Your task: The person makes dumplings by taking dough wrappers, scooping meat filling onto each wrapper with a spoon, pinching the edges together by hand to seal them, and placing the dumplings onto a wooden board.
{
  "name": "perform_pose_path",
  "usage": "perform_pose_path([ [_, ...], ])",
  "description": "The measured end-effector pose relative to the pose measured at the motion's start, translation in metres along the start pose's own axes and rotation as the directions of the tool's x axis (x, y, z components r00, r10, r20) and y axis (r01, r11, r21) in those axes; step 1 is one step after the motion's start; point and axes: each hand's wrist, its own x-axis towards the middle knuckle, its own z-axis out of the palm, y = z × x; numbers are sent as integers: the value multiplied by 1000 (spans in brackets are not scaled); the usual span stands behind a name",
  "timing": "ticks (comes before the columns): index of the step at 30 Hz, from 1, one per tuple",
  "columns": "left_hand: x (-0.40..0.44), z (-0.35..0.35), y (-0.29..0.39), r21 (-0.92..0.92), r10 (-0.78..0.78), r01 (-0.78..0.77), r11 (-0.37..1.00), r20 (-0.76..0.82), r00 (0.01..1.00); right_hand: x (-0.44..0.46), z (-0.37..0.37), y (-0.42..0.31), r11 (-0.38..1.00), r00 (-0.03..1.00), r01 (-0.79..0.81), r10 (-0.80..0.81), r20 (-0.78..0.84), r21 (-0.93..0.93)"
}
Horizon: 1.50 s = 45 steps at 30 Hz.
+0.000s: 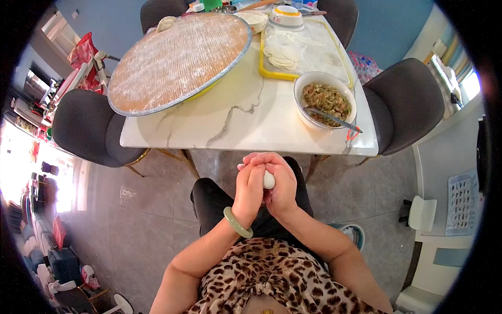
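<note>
Dark chair (86,125) at left, plastic bottles (364,65) near blue wall (389,29), tiled floor (141,209), wall chart (462,203)

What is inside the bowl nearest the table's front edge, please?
The bowl holds a greenish-brown mix, with a utensil lying across it and jutting over the rim. The bottom and anything beneath the mix are covered.

dough (269,180) | white, smooth, rounded where visible | partly hidden | enclosed between left hand (249,184) and right hand (283,184)
</note>
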Motion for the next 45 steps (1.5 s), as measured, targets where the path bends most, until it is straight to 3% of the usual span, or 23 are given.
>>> perform_pose_path([
  [2,7,-5,4,-11,-22,22,1000,28,999,6,3,-6,996,998,-47,44,-46,-70],
  [3,19,-7,14,-148,-293,300,942,69,954,9,4,-9,985,991,-99,86,-99,-138],
  [5,33,-11,37,-268,-527,546,794,146,837,8,-9,-25,976,987,-160,162,-1,-151],
  [7,33,-15,61,-304,-446,579,757,408,797,5,-13,-31,957,963,-236,253,87,-168],
  [8,34,-15,63,-300,-450,585,753,414,791,5,-13,-31,958,960,-258,269,78,-127],
  [10,33,-15,59,-268,-470,588,763,394,790,7,-10,-33,959,958,-270,276,71,-84],
  [16,19,-9,57,-244,-477,518,820,210,853,2,3,-24,930,959,-282,278,-50,-234],
  [20,7,-11,61,-137,-478,494,859,130,868,-11,11,-12,973,994,-106,107,-8,-207],
  [23,1,-14,50,-155,-438,454,878,126,890,-14,6,-3,982,999,-43,47,17,-186],
  [27,17,-27,54,-248,-501,571,783,293,814,1,-3,-17,935,976,-183,209,57,-303],
  [29,25,-38,70,-223,-507,626,747,419,753,12,-13,-23,898,979,105,-18,205,-426],
  [30,29,-48,71,-185,-520,648,739,455,723,20,-13,-36,827,979,143,-39,199,-544],
  [31,33,-55,80,-189,-501,620,761,436,748,25,-9,-45,813,979,172,-76,190,-556],
  [33,46,-65,112,242,-529,470,849,407,745,45,-22,-43,756,977,205,-118,177,-622],
  [34,57,-75,129,286,-536,454,844,411,737,55,-26,-43,758,965,244,-130,226,-604],
  [35,68,-84,149,290,-505,417,861,394,768,63,-28,-41,660,966,250,-117,232,-708],
  [36,81,-92,171,388,-461,306,869,412,786,70,-29,-42,549,968,249,-110,227,-797],
  [37,96,-102,188,480,-425,196,855,434,794,78,-27,-42,553,958,283,-122,260,-784],
  [39,130,-129,193,475,-195,-43,879,440,876,85,-35,-38,352,926,365,-237,296,-862],
  [41,174,-136,218,577,-113,-107,810,333,936,87,-45,-31,359,934,338,-244,262,-870],
  [42,198,-140,225,516,-177,19,857,258,950,88,-48,-28,358,945,295,-248,214,-886],
  [43,222,-147,228,597,-92,-50,801,206,974,88,-48,-26,360,941,303,-257,219,-882],
  [45,275,-167,222,617,-72,-8,787,104,992,85,-45,-25,336,924,348,-281,259,-876],
])
